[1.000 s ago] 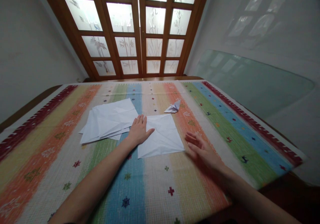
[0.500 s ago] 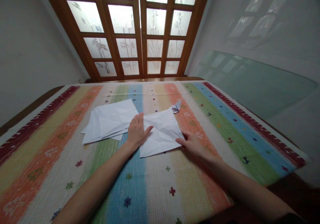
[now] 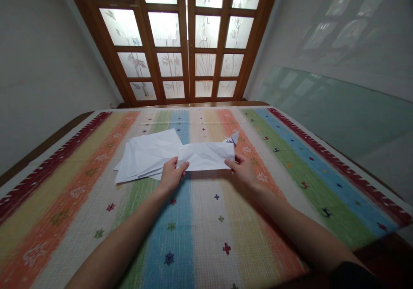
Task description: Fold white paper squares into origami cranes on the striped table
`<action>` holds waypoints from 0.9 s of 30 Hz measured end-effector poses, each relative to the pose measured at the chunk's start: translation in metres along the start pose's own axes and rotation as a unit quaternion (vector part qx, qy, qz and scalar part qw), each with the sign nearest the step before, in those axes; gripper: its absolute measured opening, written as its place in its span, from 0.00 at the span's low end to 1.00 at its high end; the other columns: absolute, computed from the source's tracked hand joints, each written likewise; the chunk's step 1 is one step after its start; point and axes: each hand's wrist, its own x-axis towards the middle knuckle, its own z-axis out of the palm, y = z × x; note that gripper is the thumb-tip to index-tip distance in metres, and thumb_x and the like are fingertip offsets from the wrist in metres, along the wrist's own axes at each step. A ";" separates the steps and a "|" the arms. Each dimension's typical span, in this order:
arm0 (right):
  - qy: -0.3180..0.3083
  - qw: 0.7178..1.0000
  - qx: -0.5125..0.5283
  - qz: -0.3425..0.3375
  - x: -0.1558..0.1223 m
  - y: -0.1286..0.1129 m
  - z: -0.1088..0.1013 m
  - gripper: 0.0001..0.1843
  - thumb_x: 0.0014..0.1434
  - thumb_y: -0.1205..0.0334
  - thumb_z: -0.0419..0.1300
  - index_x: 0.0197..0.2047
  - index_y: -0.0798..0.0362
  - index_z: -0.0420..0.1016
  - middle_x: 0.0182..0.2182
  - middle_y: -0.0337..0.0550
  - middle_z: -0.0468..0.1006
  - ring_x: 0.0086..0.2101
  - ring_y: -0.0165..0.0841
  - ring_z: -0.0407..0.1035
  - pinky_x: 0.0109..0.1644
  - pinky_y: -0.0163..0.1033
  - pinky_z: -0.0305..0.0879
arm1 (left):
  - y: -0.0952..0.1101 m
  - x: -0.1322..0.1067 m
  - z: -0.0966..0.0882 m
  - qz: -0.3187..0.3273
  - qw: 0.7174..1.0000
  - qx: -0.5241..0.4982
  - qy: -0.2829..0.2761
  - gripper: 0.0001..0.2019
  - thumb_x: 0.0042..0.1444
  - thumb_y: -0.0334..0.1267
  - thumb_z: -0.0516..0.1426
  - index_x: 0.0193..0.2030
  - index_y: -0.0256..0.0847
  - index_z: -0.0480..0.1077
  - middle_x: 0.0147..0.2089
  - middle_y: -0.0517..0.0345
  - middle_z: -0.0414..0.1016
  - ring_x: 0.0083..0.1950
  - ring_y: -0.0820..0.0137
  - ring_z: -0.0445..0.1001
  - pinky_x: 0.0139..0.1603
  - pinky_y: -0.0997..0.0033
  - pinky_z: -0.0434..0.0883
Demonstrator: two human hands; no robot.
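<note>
A creased white sheet of paper (image 3: 206,156) is held between my two hands, its near edge lifted a little off the cloth. My left hand (image 3: 173,173) pinches its left corner, thumb on top. At the right corner my right hand (image 3: 241,168) grips the sheet between thumb and fingers. Left of it lies a stack of white paper sheets (image 3: 145,153), loosely fanned, close to my left hand. Just behind the sheet's far right corner sits a small folded paper figure (image 3: 235,138), partly hidden.
A striped tablecloth (image 3: 206,246) with small printed figures covers the table. Beyond its far edge stand wooden doors with frosted panes (image 3: 171,65). A pale glass panel (image 3: 322,104) leans along the right wall.
My left hand has gone from lying flat on the sheet to pinching its left corner. The sheet has risen and looks narrower, and my right hand still grips its right side.
</note>
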 end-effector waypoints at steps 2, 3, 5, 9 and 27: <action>-0.032 0.999 0.006 0.031 -0.002 0.000 0.001 0.15 0.43 0.56 0.65 0.34 0.54 0.75 0.28 0.41 0.77 0.17 0.24 0.58 0.18 0.32 0.55 | 0.002 0.001 -0.011 -0.005 1.000 0.011 -0.007 0.15 0.45 0.48 0.60 0.31 0.38 0.68 0.14 0.70 0.60 0.14 0.78 0.55 0.15 0.80 0.53; -0.053 0.997 0.006 0.048 -0.004 0.000 0.000 0.15 0.42 0.57 0.65 0.35 0.55 0.76 0.28 0.40 0.77 0.16 0.23 0.56 0.17 0.31 0.54 | 0.002 0.001 -0.017 -0.014 0.999 0.019 -0.027 0.15 0.45 0.48 0.61 0.30 0.37 0.68 0.14 0.70 0.60 0.14 0.79 0.55 0.15 0.80 0.52; -0.101 0.991 -0.001 0.087 -0.008 0.001 -0.004 0.14 0.41 0.60 0.66 0.33 0.56 0.75 0.24 0.38 0.75 0.15 0.21 0.53 0.16 0.30 0.50 | 0.002 0.003 -0.030 -0.053 0.992 0.038 -0.107 0.15 0.42 0.48 0.63 0.27 0.37 0.68 0.14 0.68 0.61 0.14 0.79 0.55 0.14 0.80 0.51; -0.166 0.976 0.000 0.139 -0.017 0.001 -0.017 0.13 0.39 0.61 0.69 0.29 0.56 0.74 0.21 0.36 0.72 0.15 0.20 0.53 0.15 0.28 0.48 | 0.002 0.009 -0.039 -0.143 0.964 -0.012 -0.224 0.18 0.43 0.50 0.64 0.29 0.36 0.71 0.20 0.59 0.70 0.18 0.75 0.66 0.16 0.77 0.60; -0.049 0.982 0.132 0.124 0.000 0.009 0.001 0.14 0.45 0.55 0.66 0.33 0.54 0.73 0.27 0.42 0.78 0.26 0.33 0.70 0.30 0.37 0.66 | -0.002 0.011 -0.008 0.114 0.991 0.022 -0.073 0.30 0.51 0.44 0.57 0.60 0.36 0.61 0.53 0.47 0.74 0.50 0.61 0.75 0.50 0.63 0.72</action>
